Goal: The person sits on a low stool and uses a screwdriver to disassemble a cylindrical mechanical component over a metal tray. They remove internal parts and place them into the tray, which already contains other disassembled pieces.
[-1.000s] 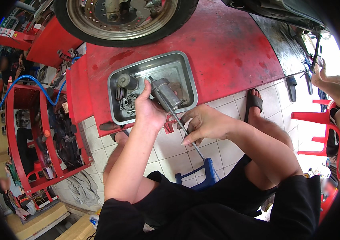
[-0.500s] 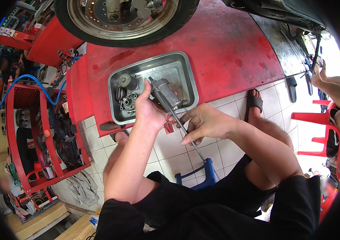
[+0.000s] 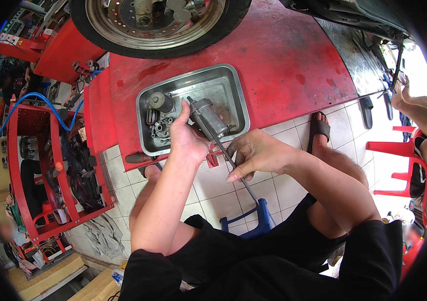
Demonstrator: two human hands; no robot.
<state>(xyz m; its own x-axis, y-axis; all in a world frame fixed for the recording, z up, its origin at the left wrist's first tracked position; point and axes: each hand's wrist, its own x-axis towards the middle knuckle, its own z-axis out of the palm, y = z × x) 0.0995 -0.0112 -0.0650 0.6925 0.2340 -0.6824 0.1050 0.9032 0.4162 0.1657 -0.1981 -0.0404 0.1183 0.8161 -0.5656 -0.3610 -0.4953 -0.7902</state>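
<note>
My left hand [image 3: 188, 138] is closed round a grey cylindrical starter motor [image 3: 208, 119], its thumb lying along the side. The motor is tilted over a shallow metal pan [image 3: 244, 98]. A long thin metal rod [image 3: 243, 183] runs from the motor's near end back toward my lap. My right hand [image 3: 254, 156] grips this rod between thumb and fingers; the exact tip contact is hard to make out. Inside the pan, left of my left hand, lie another metal cylinder [image 3: 161, 102] and several small metal parts [image 3: 161, 128].
The pan rests on a red lift table [image 3: 293, 55], below a motorcycle wheel [image 3: 163, 51]. A blue plastic frame [image 3: 263, 216] stands between my legs. To the left is a red tool cart [image 3: 68, 190] with a blue hose [image 3: 32, 95]; red chairs [image 3: 394, 150] and another person's arm [image 3: 414, 108] are at right.
Both hands keep nearly the same place and hold. The motor and the rod show no clear movement.
</note>
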